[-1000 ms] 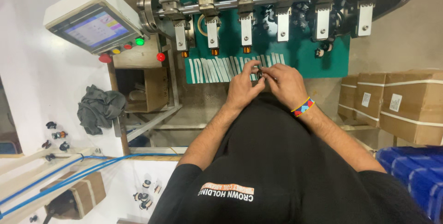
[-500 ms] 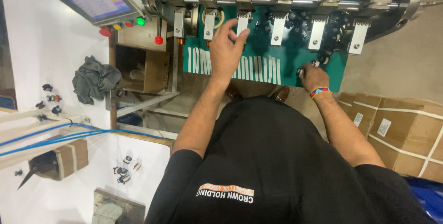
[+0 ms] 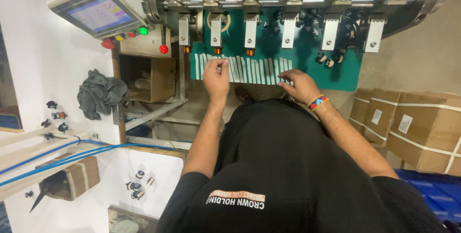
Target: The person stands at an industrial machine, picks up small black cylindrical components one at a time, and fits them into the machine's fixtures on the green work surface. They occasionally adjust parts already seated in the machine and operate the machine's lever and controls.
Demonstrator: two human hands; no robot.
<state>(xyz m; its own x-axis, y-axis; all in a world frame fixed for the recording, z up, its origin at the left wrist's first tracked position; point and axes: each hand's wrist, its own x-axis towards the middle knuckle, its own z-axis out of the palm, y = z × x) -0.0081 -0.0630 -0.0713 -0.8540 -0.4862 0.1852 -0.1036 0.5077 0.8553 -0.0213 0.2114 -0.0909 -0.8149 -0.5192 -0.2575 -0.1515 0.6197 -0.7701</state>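
- Green machine bed (image 3: 307,67) with its row of white strips (image 3: 249,69) sits as before.
- Left hand (image 3: 216,77) has dropped from the spindles to the strips, fingers pinched, perhaps on one strip.
- Right hand (image 3: 300,84) has shifted inward, fingers spread flat on the strips.

Factory floor: winding machine (image 3: 288,17), cartons (image 3: 422,127)

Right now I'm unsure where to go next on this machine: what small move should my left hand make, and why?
Probably lift the left hand toward the clamp just above it: its fingertips pinch something small beside the white strips, while the right hand rests on them.
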